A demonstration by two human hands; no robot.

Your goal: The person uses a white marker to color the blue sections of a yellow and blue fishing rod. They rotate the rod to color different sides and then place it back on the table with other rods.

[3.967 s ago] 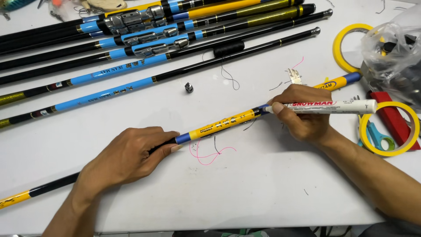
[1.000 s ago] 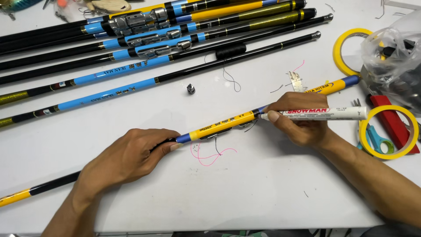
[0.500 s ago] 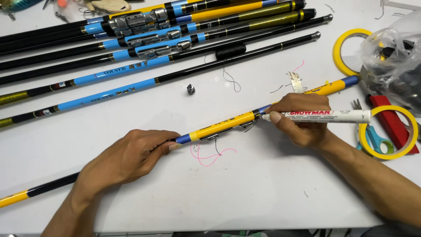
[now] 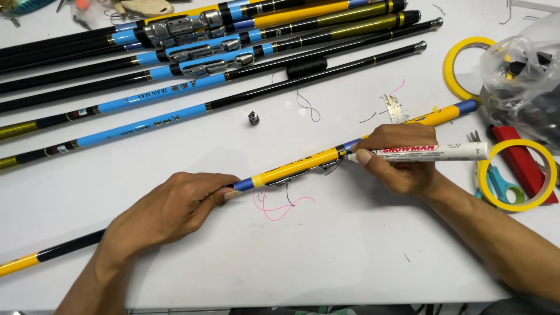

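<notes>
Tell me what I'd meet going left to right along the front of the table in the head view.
Left hand gripping the yellow-and-blue rod → pink thread → right hand holding a white marker → yellow tape ring around blue scissors.

marker [image 4: 431, 152] tip nudged leftward along rod [image 4: 303, 163]

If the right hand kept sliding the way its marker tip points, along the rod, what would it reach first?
Probably the left hand, gripping the yellow-and-blue fishing rod further along; the right hand and its white marker point that way, nothing between.
</notes>
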